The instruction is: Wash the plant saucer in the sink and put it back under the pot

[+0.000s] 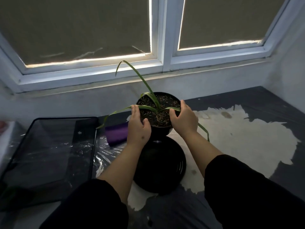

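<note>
On the far left a black mesh tray (49, 156) is lying on crinkled plastic, with a purple cloth (117, 134) just right of it. The left hand (137, 128) is cupping the left side of the black pot (160, 131), fingers curled round its rim. The saucer (162, 166) is sitting empty on the floor (239, 138), nearer than the pot, not under it. The right hand (184, 119) is gripping the pot's right rim. I can't tell whether the saucer is washed yet; either way, getting it back beneath the pot is remaining.
</note>
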Demonstrator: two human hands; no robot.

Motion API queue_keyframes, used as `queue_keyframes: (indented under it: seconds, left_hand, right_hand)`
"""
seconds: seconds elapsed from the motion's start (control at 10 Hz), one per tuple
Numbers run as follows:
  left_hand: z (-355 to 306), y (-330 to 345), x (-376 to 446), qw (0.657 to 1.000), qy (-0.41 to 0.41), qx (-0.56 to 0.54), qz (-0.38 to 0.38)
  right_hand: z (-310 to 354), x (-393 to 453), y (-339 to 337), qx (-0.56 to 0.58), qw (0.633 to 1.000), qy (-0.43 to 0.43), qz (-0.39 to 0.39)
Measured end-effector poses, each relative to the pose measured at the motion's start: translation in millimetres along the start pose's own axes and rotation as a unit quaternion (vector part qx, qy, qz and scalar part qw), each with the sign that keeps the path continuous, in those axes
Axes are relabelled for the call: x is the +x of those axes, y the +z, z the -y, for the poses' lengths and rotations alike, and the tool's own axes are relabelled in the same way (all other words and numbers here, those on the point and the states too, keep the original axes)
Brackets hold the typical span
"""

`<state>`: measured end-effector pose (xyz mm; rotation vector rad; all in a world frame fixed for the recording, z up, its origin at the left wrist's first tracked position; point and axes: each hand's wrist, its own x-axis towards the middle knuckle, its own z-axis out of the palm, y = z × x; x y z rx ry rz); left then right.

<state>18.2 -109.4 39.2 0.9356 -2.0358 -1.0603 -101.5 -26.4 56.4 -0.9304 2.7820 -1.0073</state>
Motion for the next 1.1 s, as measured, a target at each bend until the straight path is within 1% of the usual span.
queue_keyframes:
  seconds: [0.2, 0.4, 0.5, 0.7, 0.8, 0.9, 1.0, 1.1]
  left_hand:
    - [15, -16, -47, 1.000, -0.008, -0.013, 0.012]
    - [37, -14, -83, 0.998, -0.034, 0.003, 0.047]
    - [45, -10, -93, 0.997, -0.041, 0.018, 0.063]
    - [58, -3, -108, 0.996, -0.052, 0.029, 0.067]
    - [63, -1, -114, 0.996, -0.052, 0.038, 0.063]
    - [62, -2, -116, 0.995, -0.053, 0.050, 0.064]
    - [59, -3, -113, 0.996, -0.051, 0.064, 0.024]
    - [48, -9, -109, 0.988, -0.067, 0.135, -0.019]
  right_hand:
    - [-1, -50, 7, -0.010, 1.000, 0.011, 0.016]
    - [-18, -83, 15, -0.035, 0.997, 0.023, 0.057]
    - [-29, -93, 21, -0.045, 0.996, 0.030, 0.075]
    - [-42, -103, 32, -0.060, 0.992, 0.025, 0.106]
    - [-48, -107, 37, -0.044, 0.993, 0.013, 0.106]
    - [-51, -109, 36, -0.064, 0.991, 0.009, 0.115]
    - [-46, -103, 32, -0.109, 0.989, -0.001, 0.097]
    - [-35, -95, 27, -0.157, 0.983, -0.024, 0.093]
